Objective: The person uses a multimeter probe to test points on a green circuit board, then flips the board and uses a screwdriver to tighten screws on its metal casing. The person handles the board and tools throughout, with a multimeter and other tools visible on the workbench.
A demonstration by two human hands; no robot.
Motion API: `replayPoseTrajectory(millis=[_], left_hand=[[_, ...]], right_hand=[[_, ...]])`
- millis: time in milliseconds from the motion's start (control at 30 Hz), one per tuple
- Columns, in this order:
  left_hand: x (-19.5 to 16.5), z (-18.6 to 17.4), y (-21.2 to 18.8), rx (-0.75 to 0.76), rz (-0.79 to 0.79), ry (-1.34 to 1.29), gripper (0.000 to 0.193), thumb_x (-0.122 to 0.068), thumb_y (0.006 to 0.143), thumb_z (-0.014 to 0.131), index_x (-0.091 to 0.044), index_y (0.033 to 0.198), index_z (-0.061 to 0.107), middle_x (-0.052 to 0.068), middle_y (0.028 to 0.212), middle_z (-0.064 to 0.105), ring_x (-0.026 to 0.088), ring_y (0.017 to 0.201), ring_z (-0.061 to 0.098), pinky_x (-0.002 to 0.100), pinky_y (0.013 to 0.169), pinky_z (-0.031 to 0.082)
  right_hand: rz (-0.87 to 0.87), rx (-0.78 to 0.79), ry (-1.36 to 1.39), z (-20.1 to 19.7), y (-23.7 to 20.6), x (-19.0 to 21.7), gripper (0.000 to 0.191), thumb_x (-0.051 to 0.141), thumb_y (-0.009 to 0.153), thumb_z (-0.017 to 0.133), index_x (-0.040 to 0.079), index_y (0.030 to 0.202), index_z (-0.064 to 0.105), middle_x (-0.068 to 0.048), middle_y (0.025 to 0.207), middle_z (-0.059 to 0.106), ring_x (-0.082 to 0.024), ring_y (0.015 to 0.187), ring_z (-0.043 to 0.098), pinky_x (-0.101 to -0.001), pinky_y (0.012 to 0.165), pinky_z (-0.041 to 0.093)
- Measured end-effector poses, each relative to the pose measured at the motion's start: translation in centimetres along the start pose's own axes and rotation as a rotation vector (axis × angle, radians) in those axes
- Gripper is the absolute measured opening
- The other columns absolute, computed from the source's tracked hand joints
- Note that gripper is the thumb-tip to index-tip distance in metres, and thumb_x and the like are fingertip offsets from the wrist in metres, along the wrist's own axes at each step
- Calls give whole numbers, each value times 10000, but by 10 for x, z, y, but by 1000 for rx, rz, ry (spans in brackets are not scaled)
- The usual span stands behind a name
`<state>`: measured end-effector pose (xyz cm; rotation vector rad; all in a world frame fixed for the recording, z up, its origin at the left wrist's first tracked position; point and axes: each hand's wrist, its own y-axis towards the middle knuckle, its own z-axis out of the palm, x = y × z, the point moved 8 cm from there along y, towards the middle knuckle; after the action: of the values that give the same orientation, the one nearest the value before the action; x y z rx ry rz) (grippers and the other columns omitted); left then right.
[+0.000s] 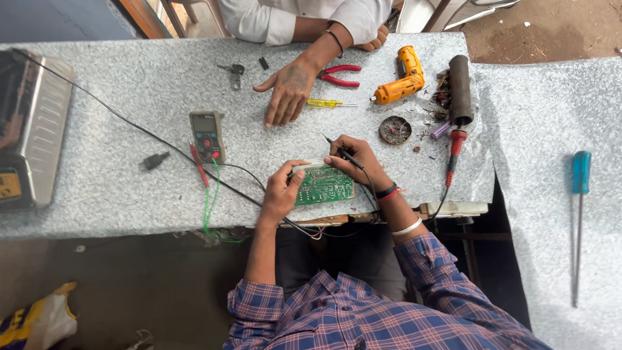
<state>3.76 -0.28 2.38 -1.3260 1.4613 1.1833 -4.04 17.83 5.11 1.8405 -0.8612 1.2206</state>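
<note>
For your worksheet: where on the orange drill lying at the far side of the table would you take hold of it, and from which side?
Grip the orange drill by its handle, the angled limb at the top of the L. It lies flat with the bit pointing left, towards the yellow screwdriver. Probably come from above and the far side, since the dark cylinder and clutter crowd its right.

We see a green circuit board, an orange drill, red-handled pliers, a yellow screwdriver, a teal-handled screwdriver, a speckled grey table, and blue-and-red plaid sleeves.
</note>
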Motion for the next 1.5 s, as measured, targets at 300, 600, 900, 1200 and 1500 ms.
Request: replayPoseTrajectory(millis=[300, 600, 900, 1200, 1500], left_hand=[[4, -3, 2, -16, -13, 16, 280, -279, 1071, 548, -68, 1133, 721, -61, 682, 536, 33, 620, 434, 261, 562, 381], [9, 1, 6, 46, 0, -48, 283, -276, 1074, 540, -52, 1148, 697, -54, 721, 590, 26, 638, 487, 242, 575, 412], [9, 3, 9, 88, -39, -27, 268, -259, 990, 677, -42, 1143, 709, -36, 743, 619, 40, 637, 504, 246, 562, 425], [9, 6, 12, 101, -43, -38, 267, -259, 987, 684, -42, 1139, 712, -25, 771, 671, 40, 649, 549, 243, 574, 453], [6, 7, 15, 150, -15, -75, 295, -285, 995, 689, -41, 1157, 723, -24, 798, 694, 33, 688, 572, 242, 606, 475]], right_hand=[[-41, 16, 17, 1, -5, 5, 232, 230, 944, 778, 54, 882, 640, 30, 776, 595, -41, 734, 501, -229, 659, 428], [2, -52, -4, -2, -8, 7, 224, 214, 940, 774, 41, 889, 642, 24, 774, 599, -46, 738, 512, -234, 665, 433], [18, -48, -11, -3, -8, -1, 222, 206, 934, 775, 52, 870, 630, 37, 780, 602, -35, 739, 498, -228, 652, 428], [18, -40, 24, -3, -10, -12, 232, 218, 939, 775, 56, 872, 622, 40, 789, 608, -32, 738, 498, -226, 646, 421], [14, -53, -20, -5, -10, -14, 227, 234, 938, 778, 57, 889, 646, 39, 785, 612, -32, 729, 500, -228, 633, 418]])
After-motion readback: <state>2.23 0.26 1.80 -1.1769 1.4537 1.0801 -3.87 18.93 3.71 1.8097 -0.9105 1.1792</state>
